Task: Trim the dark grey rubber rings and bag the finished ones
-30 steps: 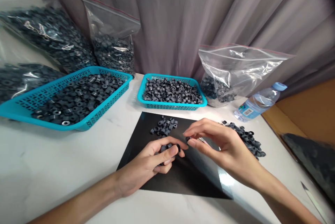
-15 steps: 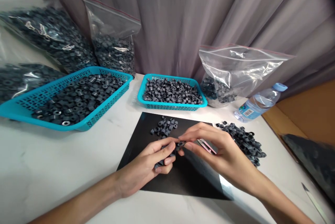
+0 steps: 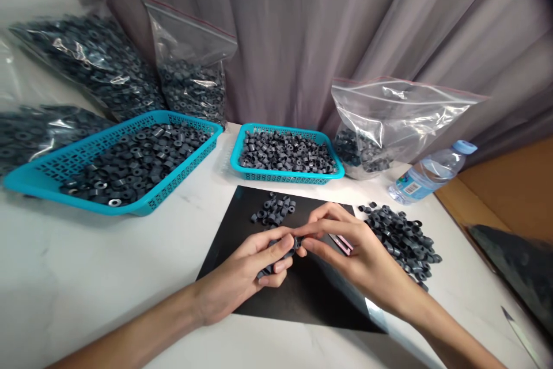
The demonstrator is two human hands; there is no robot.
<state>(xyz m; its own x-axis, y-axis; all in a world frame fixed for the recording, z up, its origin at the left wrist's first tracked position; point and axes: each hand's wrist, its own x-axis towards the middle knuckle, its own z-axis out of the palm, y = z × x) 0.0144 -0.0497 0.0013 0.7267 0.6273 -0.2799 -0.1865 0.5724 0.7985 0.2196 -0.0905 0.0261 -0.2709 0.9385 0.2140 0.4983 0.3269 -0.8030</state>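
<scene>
Several dark grey ring-shaped parts (image 3: 266,270) are cupped in my left hand (image 3: 246,268), its fingers closed round them. Between the left thumb and my right hand (image 3: 349,242) is one small grey ring (image 3: 297,243), pinched by the right thumb and fingertips. Both hands are over a black mat (image 3: 311,300). A small heap of grey rings (image 3: 274,209) lies on the mat just behind my hands. Partly covered by the right hand is a pair of pink-handled thread snips (image 3: 342,244).
Two blue baskets (image 3: 149,206) (image 3: 287,176) of rings stand behind the mat. Clear zip bags (image 3: 192,84) of rings are at the back. A loose ring pile (image 3: 406,242) and a water bottle (image 3: 432,172) are on the right. A blade-like tool (image 3: 518,331) lies near the right edge.
The whole view has shifted slightly to the right. My right fingertips have moved closer to the left thumb, with the small ring still between the hands.
</scene>
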